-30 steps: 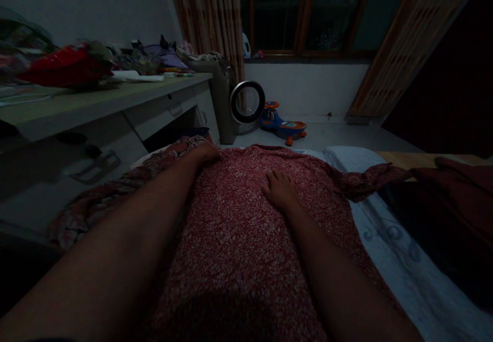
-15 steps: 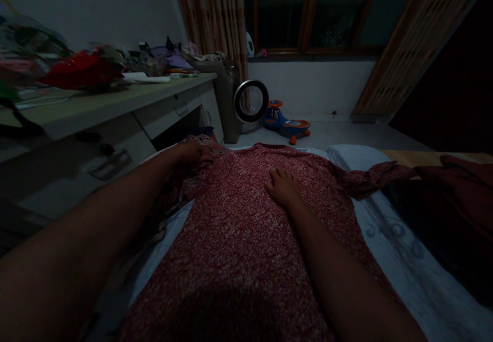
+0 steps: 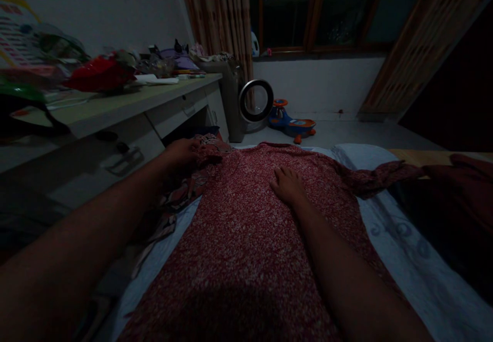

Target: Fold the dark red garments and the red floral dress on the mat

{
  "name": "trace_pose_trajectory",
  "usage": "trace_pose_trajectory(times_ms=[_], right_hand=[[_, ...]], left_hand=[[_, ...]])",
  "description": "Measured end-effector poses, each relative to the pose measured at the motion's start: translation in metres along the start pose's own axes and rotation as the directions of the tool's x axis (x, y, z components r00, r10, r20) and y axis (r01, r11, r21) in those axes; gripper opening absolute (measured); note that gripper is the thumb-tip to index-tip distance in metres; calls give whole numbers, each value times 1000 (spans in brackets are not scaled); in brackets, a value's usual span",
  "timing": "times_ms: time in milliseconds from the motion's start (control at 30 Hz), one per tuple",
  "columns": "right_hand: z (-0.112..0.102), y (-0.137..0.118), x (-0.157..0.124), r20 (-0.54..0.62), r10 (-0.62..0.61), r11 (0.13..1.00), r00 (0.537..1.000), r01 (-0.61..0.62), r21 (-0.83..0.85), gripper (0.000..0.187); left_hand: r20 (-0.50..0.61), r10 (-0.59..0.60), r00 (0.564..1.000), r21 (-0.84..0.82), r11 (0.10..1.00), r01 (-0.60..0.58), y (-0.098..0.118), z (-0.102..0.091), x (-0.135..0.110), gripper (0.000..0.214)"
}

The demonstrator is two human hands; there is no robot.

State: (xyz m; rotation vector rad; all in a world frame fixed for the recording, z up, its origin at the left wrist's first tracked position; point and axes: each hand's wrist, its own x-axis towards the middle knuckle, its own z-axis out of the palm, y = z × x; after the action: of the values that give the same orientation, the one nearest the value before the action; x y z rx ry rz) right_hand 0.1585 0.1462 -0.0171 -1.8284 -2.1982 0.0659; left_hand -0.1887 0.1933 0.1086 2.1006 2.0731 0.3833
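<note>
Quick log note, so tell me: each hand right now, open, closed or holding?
Left hand: at a sleeve of the red floral garment; grip cannot be told.
Right hand: open, palm down on the garment.

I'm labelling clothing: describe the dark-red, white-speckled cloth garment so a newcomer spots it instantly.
Find the pale-blue, scroll-patterned sheet low in the picture. Spread over it, under the right hand, lies the dark-red, speckled cloth garment. Its fine speckle sets it apart from the plain dark-red cloth at far right and the boldly patterned pinkish cloth at left.
</note>
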Motion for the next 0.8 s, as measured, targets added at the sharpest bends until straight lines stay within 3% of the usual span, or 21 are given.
trace_pose_trajectory(times_ms=[67,100,200,267,400,500,600,700,733,800], right_hand=[[0,0,0,-2,0,1000,1000,0,2,49],[-1,0,0,-2,4,1000,1000,-4,3,48],[-1,0,-1,3,17,1000,1000,-17,7,48],[-1,0,-1,1,14,1000,1000,-14,4,48],[0,-1,0,4,12,1000,1000,-12,-5,49],[0,-1,1,21,29,1000,999,-29,-12,50],[-1,-2,1,27,32,999,999,-31,-13,51],[-1,-2,1,17,24,1000,1000,-24,-9,49],[-2,-2,0,12,22,1000,1000,-22,-8,49],[-2,-2,0,4,14,1000,1000,-14,-7,47]], left_hand=[[-109,33,993,-10,999,-34,-1,-11,-5,37],[-220,51,974,-14,998,-55,-2,-16,-9,38],[-512,90,854,69,996,-64,-8,-26,-22,35],[-561,109,820,192,981,1,-17,-26,-34,32],[-352,72,933,485,867,116,-38,-17,-54,30],[-275,-33,961,584,788,194,-42,-9,-54,29],[-251,11,968,528,840,128,-23,-2,-37,35],[-22,84,996,360,930,-71,9,8,-12,38],[46,58,997,314,947,-69,20,12,-4,39],[69,45,997,265,962,-62,37,22,6,39]])
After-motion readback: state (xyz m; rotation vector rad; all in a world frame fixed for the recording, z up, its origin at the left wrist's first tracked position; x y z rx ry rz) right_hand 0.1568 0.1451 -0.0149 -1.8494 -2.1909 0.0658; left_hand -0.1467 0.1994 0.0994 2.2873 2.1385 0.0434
